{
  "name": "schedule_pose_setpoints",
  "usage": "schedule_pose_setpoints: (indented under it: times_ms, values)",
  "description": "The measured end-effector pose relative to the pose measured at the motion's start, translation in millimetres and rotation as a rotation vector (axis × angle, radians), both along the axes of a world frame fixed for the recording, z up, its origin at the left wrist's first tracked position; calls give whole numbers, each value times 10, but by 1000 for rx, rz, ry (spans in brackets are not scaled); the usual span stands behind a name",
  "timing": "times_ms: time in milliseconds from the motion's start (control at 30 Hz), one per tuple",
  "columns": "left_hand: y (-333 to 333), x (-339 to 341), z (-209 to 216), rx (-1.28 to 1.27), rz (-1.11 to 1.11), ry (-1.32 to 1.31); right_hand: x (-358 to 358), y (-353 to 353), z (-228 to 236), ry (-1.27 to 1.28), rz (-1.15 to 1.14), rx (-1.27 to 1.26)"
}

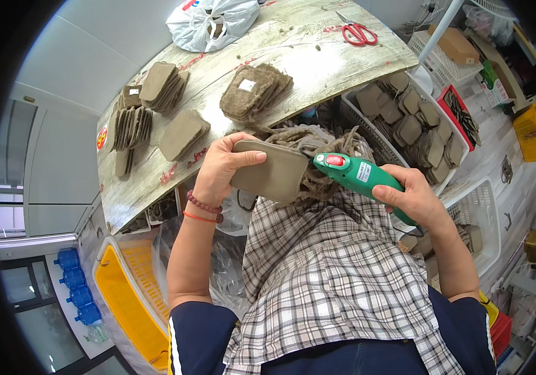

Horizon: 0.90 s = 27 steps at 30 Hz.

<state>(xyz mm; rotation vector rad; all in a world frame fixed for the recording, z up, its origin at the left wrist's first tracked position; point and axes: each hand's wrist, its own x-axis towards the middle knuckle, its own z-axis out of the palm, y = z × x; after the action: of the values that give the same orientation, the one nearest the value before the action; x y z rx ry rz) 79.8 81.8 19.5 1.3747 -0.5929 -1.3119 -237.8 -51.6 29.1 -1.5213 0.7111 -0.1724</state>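
Observation:
My left hand (227, 164) grips a flat, rounded-corner brown pad (271, 174) by its left side, thumb on top. In my right hand (415, 195) is a green handheld electric trimmer (362, 177) with a red switch; its dark tip meets or nearly meets the pad's upper right edge. Fuzzy brown trimmed strips (324, 184) heap behind and under the pad on my lap, over a checked apron (330, 275). On the table ahead lie a fuzzy-edged pad stack (243, 94) and a smoother stack (183, 134).
More pad stacks (158, 84) stand at the table's left. Red-handled scissors (360, 35) and a white plastic bag (213, 24) lie on the table (312, 56). At right are a white crate of pads (461, 147) and a white basket (490, 219). A yellow basket (118, 300) sits lower left.

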Motion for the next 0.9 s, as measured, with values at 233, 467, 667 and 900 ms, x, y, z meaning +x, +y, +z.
schedule_pose_setpoints:
  times_ms: [233, 467, 667, 900]
  values:
    - [-9, -139, 33, 16, -118, -258, 9, 45, -35, 15, 38, -152]
    - [-90, -366, 157, -66, -264, -470, 120, 80, 33, 6, 49, -151]
    - [-98, -333, 79, -127, -331, -511, 238, 83, 36, -9, 63, -99]
    - [22, -257, -17, 12, -347, -335, 507, 151, -160, -100, 77, 3]
